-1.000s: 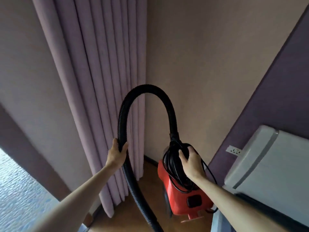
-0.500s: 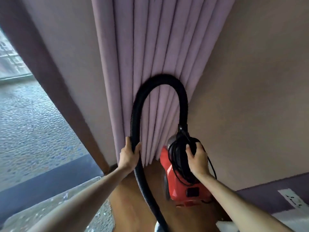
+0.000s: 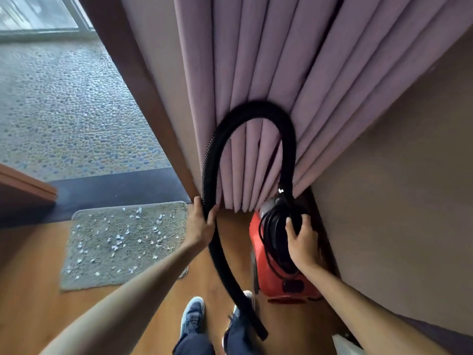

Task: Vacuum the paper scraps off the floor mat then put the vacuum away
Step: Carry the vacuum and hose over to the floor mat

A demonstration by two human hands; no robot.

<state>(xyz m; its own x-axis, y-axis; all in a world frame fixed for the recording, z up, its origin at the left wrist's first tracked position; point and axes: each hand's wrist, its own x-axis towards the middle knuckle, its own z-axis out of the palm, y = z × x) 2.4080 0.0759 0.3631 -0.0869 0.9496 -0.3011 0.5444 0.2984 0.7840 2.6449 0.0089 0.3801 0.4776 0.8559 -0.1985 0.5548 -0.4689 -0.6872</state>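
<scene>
1. Beside the curtain (image 3: pixel 256 73), in the head view, we judge the step in hand to be bringing the vacuum (image 3: pixel 258 242) out toward the floor mat (image 3: pixel 76 283). The mat lies to our left with paper scraps (image 3: pixel 117 238) scattered over it.
2. To do this well, we should ease the red body clear of the curtain folds and keep the hose (image 3: pixel 212 160) loop from snagging them. We should set the machine on the wooden floor (image 3: pixel 38 316) just beside the mat, and the cord (image 3: pixel 271 226) needs unwinding first.
3. Our left hand (image 3: pixel 202 226) is wrapped round the hose on the loop's left leg, with thumb and fingers curled about it.
4. Our right hand (image 3: pixel 303 239) grips the vacuum's top, fingers curled over the coiled cord. We cannot tell whether a handle lies beneath.
</scene>
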